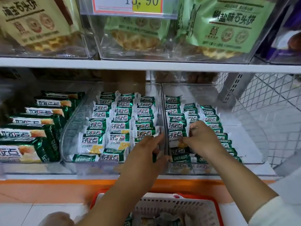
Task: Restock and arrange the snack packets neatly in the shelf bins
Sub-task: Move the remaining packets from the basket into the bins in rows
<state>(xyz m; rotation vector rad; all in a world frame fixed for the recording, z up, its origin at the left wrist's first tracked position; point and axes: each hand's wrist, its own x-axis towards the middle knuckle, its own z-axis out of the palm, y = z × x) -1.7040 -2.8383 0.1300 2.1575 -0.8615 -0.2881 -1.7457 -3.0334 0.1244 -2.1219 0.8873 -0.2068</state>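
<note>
Both hands reach into the clear shelf bins on the lower shelf. The left hand (146, 149) rests with loosely curled fingers on the green-white packets (117, 126) in the middle bin (71, 121); whether it grasps one I cannot tell. The right hand (201, 141) pinches packets in the right bin (254, 128). The packets read "好吃点". Above, a price tag (130, 4) shows "13.90". A red basket (216, 207) stands below.

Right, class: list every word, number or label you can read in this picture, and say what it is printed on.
"好吃点": small green-and-white packets in the clear bins, and larger packs at left.
"13.90": price tag, first digits partly hidden.
"椒盐味石头饼": green bag.
"石头饼": beige bag; its first characters are unclear.
Smaller print: too blurred.
</note>
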